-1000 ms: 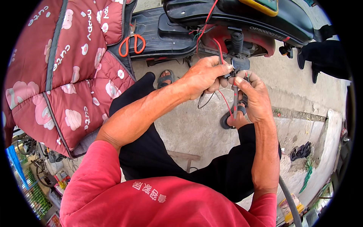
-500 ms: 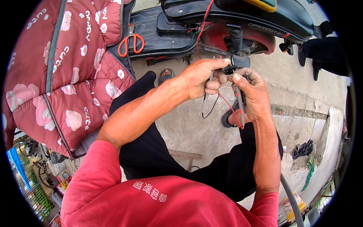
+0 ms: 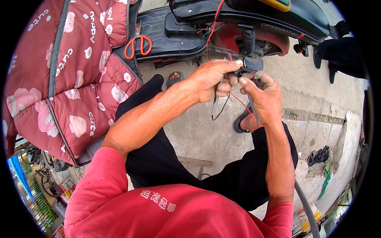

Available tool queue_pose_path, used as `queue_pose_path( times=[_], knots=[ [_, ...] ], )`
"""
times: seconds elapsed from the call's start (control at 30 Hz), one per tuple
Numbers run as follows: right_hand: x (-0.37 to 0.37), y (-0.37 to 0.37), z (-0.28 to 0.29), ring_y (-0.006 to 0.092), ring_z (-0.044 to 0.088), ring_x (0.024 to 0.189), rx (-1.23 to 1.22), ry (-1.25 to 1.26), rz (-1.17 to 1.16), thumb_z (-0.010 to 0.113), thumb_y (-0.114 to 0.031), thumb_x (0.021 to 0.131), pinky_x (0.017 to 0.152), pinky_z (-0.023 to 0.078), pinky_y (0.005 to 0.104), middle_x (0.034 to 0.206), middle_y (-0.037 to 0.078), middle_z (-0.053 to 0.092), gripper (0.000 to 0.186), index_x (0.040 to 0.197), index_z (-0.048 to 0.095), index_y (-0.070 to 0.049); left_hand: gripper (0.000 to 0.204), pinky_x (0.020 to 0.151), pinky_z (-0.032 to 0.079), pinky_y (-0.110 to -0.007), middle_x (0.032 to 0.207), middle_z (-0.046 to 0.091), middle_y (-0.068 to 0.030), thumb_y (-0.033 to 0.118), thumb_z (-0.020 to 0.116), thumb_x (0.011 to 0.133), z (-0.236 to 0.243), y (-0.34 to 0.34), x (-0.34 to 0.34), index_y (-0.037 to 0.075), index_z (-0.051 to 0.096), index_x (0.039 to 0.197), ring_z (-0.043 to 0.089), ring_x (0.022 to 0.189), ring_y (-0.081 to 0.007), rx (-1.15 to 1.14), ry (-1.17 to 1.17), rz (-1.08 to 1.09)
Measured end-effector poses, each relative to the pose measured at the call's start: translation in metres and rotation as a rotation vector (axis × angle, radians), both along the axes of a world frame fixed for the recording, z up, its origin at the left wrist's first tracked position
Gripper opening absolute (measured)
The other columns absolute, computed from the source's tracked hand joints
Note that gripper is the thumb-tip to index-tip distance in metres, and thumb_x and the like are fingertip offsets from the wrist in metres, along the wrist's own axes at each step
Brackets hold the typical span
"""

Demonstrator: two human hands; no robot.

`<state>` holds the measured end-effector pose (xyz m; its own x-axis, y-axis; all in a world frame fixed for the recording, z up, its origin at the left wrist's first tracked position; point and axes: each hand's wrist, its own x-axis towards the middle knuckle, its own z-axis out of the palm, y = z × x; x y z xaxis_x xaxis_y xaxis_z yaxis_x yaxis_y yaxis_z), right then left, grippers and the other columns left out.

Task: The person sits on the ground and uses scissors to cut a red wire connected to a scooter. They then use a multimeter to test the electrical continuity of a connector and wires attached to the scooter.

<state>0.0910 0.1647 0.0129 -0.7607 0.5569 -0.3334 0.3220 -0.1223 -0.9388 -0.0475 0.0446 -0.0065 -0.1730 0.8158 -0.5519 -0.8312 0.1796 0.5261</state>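
My left hand (image 3: 210, 81) is closed on a small black connector housing (image 3: 253, 64), thumb across its left end, and also holds a slim grey probe (image 3: 215, 106) hanging below the fingers. My right hand (image 3: 262, 101) is closed just below the housing, fingertips at its underside, around a grey probe mostly hidden by the thumb and palm. A thin red lead (image 3: 242, 103) and a black lead loop beneath my hands. Behind the housing are a ribbed black rubber sleeve (image 3: 248, 41) and the scooter's red wheel housing (image 3: 224, 39), with red and green wires (image 3: 214, 22) alongside.
A black scooter deck (image 3: 182, 43) carries orange-handled scissors (image 3: 137, 47); a yellow device (image 3: 272, 4) rests above on the scooter. A maroon padded cover (image 3: 59, 87) lies left. Another person's dark-clad legs (image 3: 339, 59) are at upper right. A low concrete edge (image 3: 349, 135) runs along the right.
My hands have risen slightly with the housing. The right-hand probe is more hidden behind my hand, and the red and black leads below have shifted.
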Motion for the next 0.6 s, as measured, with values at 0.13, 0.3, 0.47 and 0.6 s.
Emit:
queue_pose_path(
  times=[0.13,0.3,0.47,0.6],
  knots=[
    [-0.001,-0.003,0.0,0.0025,0.054,0.07,0.024,0.048,-0.017,0.074,-0.013,0.087,0.06,0.041,0.0194,0.078,-0.001,0.065,0.015,0.094,0.07,-0.001,0.026,0.043,0.028,-0.025,0.071,0.057,-0.0021,0.03,0.06,0.099,-0.001,0.001,0.001,0.004,0.06,0.099,0.036,0.046,-0.0064,0.016,0.009,-0.001],
    [-0.001,-0.006,0.007,0.0028,0.055,0.071,0.044,0.025,-0.021,0.075,-0.013,0.086,0.06,0.043,0.0194,0.078,0.0,0.066,0.016,0.094,0.07,0.001,0.023,0.043,0.029,-0.024,0.072,0.057,-0.0018,0.03,0.06,0.099,0.001,0.001,0.002,0.007,0.057,0.097,0.037,0.047,-0.0061,0.044,0.022,0.013],
    [-0.002,-0.009,0.007,0.0038,0.055,0.071,0.066,0.023,-0.04,0.076,-0.013,0.085,0.062,0.044,0.02,0.078,0.001,0.066,0.019,0.096,0.069,0.002,0.022,0.044,0.029,-0.023,0.077,0.056,-0.0007,0.03,0.06,0.099,0.001,0.003,0.009,0.009,0.054,0.098,0.037,0.049,-0.0057,0.065,0.079,0.04],
    [-0.003,-0.014,0.001,0.0038,0.053,0.07,0.092,0.081,-0.089,0.077,-0.013,0.085,0.061,0.042,0.0205,0.078,0.0,0.064,0.021,0.098,0.068,0.001,0.022,0.045,0.028,-0.023,0.078,0.055,0.0005,0.03,0.061,0.099,0.002,0.006,0.017,0.009,0.054,0.102,0.039,0.051,-0.0056,0.022,0.126,0.091]
  ],
)
